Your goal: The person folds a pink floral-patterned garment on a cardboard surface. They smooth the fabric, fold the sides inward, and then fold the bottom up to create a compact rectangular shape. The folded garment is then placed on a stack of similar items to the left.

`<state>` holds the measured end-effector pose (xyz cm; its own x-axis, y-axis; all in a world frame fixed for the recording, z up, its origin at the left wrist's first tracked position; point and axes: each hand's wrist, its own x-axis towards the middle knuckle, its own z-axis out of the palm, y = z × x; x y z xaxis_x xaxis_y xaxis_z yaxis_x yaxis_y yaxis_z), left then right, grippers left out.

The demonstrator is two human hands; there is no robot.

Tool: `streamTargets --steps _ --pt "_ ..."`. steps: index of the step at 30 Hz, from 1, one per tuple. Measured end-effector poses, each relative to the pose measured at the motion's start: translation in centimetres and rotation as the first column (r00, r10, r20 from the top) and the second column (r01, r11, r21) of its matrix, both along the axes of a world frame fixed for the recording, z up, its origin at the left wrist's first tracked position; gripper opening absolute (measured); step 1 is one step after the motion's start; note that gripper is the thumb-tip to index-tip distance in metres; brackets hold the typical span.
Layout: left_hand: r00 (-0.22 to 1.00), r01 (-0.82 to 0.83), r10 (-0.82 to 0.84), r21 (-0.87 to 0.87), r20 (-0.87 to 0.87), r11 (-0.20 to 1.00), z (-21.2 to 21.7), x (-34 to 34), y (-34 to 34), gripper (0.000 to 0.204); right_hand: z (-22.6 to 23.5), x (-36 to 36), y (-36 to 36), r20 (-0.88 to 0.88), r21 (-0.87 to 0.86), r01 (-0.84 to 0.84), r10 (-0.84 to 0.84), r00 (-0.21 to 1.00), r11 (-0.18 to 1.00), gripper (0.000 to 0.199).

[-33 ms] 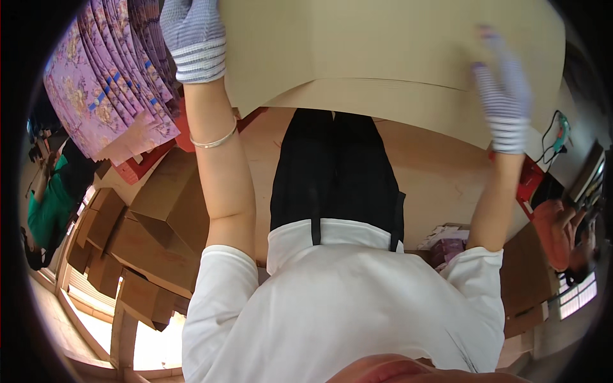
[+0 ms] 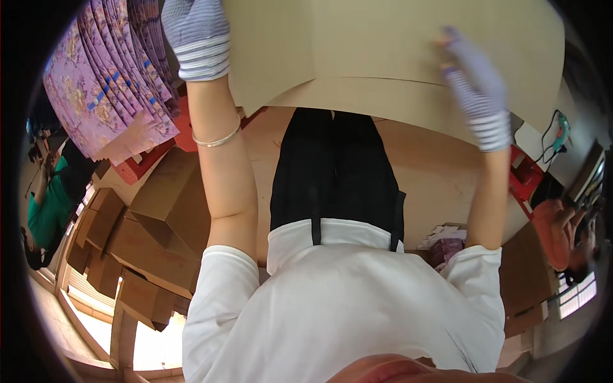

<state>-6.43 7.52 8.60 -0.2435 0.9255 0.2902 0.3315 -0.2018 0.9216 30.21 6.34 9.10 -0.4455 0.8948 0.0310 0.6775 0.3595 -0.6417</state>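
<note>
A large beige sheet of card spreads across the upper middle, with a crease on its left and a second layer along its near edge. My left hand, in a grey-and-white striped knit glove, lies by the sheet's left side. Its fingers run out of the picture at the top, so their grip is hidden. My right hand, in a matching glove, is over the right part of the sheet, thumb and fingers apart and slightly blurred. Nothing shows between them, and I cannot tell whether it touches the surface.
Overlapping purple floral printed sheets lie at the upper left. Brown cardboard boxes are piled below them. Red plastic and a green-handled tool with a black cord are at right. One person is far left, another far right.
My right hand has moved left over the sheet and tilted toward the left. My left hand has shifted very slightly right; the sheet looks unmoved.
</note>
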Motion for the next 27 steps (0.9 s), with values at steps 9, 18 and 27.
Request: streamTargets --steps 9,18,27 --pt "0.873 0.082 0.192 0.523 -0.449 0.849 -4.8 13.6 4.1 0.050 -3.6 -4.1 -2.7 -0.457 -0.571 -0.060 -0.256 0.852 0.819 0.035" --pt "0.695 0.168 -0.040 0.109 -0.718 0.980 -6.7 14.1 -1.4 0.055 -6.7 -3.7 -1.1 -0.063 -0.545 0.286 -0.378 0.923 0.788 0.030" --pt "0.603 0.119 -0.246 -0.219 -0.759 0.968 -7.0 12.2 -7.1 0.075 -5.3 -4.8 -0.5 0.033 -0.316 0.271 -0.275 0.961 0.909 0.019"
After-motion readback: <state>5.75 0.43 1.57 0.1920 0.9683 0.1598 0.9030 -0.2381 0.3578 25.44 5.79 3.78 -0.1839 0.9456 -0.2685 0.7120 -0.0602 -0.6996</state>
